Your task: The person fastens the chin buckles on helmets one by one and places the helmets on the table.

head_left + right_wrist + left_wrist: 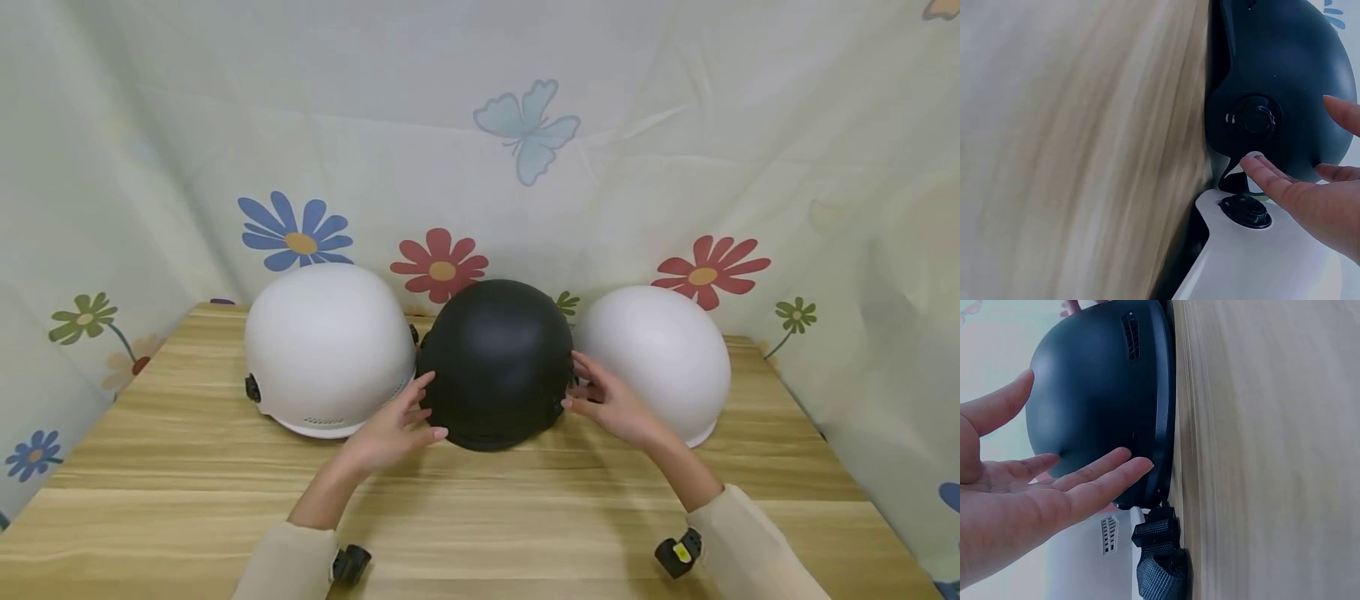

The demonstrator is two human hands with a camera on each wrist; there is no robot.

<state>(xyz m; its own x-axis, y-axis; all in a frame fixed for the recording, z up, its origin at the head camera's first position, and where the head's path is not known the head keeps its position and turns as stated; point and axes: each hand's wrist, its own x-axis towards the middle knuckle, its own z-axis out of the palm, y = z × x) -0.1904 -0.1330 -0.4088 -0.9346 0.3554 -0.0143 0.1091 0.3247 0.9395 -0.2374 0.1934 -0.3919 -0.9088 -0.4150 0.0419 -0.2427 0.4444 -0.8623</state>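
Head view: black helmet point(497, 358) stands dome-up on table point(487, 517) between white helmets point(326, 342); left hand point(390, 429) and right hand point(618, 408) flank it, loosely spread, grasping nothing. Even, level pressure from both sides should suit it. Left wrist view: smooth matte shell point(1091, 381), slotted vent point(1130, 335), woven strap point(1161, 578). Right wrist view: round knob point(1256, 120); fingertip contact uncertain.

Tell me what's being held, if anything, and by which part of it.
Nothing appears held: the left hand and right hand flank the black helmet, fingers not wrapped round it; light contact cannot be ruled out.
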